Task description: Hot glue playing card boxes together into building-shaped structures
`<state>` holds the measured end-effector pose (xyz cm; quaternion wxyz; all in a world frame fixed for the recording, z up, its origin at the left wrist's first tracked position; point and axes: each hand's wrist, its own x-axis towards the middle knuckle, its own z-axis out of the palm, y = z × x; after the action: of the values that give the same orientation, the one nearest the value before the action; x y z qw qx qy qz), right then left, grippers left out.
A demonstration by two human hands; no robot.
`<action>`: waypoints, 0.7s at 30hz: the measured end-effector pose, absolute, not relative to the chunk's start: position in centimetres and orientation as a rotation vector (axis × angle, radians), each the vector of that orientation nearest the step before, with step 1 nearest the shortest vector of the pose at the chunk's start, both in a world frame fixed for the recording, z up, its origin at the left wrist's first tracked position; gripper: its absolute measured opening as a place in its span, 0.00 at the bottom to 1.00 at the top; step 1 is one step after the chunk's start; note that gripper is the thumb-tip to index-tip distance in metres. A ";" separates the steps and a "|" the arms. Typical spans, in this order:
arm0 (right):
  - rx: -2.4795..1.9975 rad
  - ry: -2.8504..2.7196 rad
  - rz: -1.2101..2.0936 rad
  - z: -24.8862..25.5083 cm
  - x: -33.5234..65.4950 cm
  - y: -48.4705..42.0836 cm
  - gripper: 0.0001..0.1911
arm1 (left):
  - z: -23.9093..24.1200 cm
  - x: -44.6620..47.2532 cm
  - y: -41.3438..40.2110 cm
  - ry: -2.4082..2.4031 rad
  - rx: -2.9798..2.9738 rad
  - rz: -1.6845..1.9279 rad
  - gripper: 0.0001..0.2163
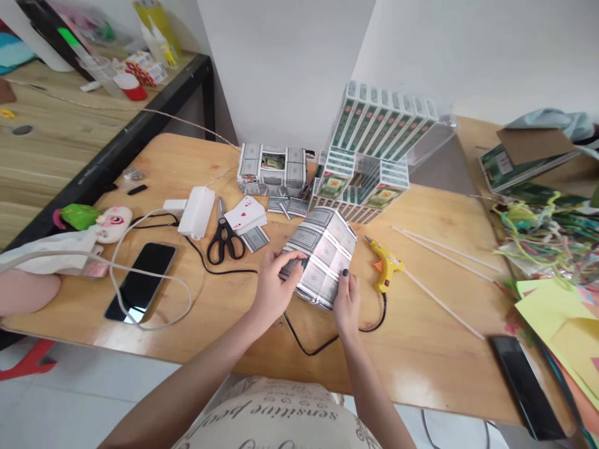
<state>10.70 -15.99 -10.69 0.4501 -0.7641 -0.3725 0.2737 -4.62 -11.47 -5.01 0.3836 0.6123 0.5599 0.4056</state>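
Observation:
A box covered in grey-patterned playing cards is held up tilted over the table in front of me. My left hand grips its left side, thumb and fingers bent together on the card surface. Around the lower right edge closes my right hand, thumb on top. Right of the box lies a yellow hot glue gun with a glue stick in its back. Black scissors, a fan of loose playing cards and one face-down card lie to the left.
Behind stand a second card-covered box and stacked green card packs. Spare glue sticks lie to the right. A phone, white cable and power strip are left; another black phone rests at the right edge.

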 end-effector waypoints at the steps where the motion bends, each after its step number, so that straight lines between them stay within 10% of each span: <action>1: -1.885 -0.928 0.685 -10.7 10.6 -15.9 0.20 | -4.9 -4.7 -11.4 1.426 1.575 1.043 0.09; 21: -1.873 -0.874 0.726 -10.3 10.2 -15.9 0.31 | -3.6 -5.3 -11.6 1.289 1.575 1.020 0.15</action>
<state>10.16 -15.92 -10.32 0.4577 -0.7603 -0.3546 0.2946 -5.27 -11.59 -3.61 0.4189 0.6282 0.5142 0.4068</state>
